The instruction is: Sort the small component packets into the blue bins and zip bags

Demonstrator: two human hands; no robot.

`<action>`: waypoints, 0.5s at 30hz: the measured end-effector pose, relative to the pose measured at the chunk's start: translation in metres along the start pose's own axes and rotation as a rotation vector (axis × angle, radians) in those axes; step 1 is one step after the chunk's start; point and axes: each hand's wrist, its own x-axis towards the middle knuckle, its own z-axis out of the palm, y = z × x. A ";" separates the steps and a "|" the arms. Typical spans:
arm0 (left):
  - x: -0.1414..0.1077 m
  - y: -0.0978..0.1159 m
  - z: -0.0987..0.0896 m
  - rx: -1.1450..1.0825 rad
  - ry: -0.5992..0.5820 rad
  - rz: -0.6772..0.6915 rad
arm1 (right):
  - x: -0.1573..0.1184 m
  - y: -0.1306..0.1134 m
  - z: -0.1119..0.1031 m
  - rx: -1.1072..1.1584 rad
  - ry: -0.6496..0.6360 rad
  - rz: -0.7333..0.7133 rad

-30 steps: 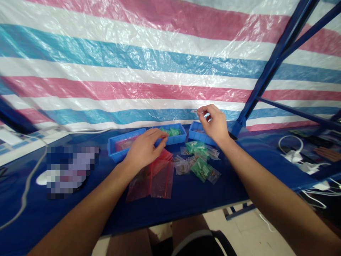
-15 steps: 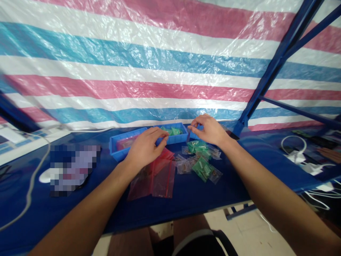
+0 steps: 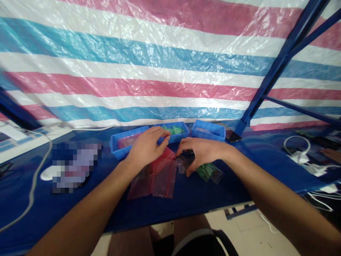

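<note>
My left hand (image 3: 147,146) is over the left part of the desk, with its fingers curled and the thumb tip close to the index finger. What it pinches, if anything, is hidden. Red see-through zip bags (image 3: 163,179) spread beneath and in front of it. My right hand (image 3: 204,151) reaches down over a pile of small packets, its thumb and fingers apart. Under its fingertips are clear packets (image 3: 182,165). Green packets (image 3: 204,173) with small parts inside show below its palm; the rest of the pile is covered.
Behind the hands stand three blue trays: one with red bags (image 3: 114,146), one with green packets (image 3: 183,136), one with clear packets (image 3: 208,136). A dark phone-like slab (image 3: 234,137) lies right of them. White cables and plugs (image 3: 299,156) sit far right, near another person's hand (image 3: 331,154).
My right hand has come down and left from beside the right tray onto the packet pile, its fingers spreading. That tray is now uncovered. My left hand has barely moved.
</note>
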 end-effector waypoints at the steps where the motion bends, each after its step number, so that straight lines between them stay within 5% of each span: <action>1: 0.000 0.000 0.000 0.000 0.001 0.000 | 0.001 0.001 0.002 0.001 -0.017 0.014; 8: 0.001 0.000 -0.001 -0.014 -0.004 -0.004 | 0.001 0.002 0.001 0.085 -0.011 0.001; 15: 0.001 0.004 -0.003 -0.035 0.014 0.003 | 0.003 0.012 -0.003 0.166 0.269 0.115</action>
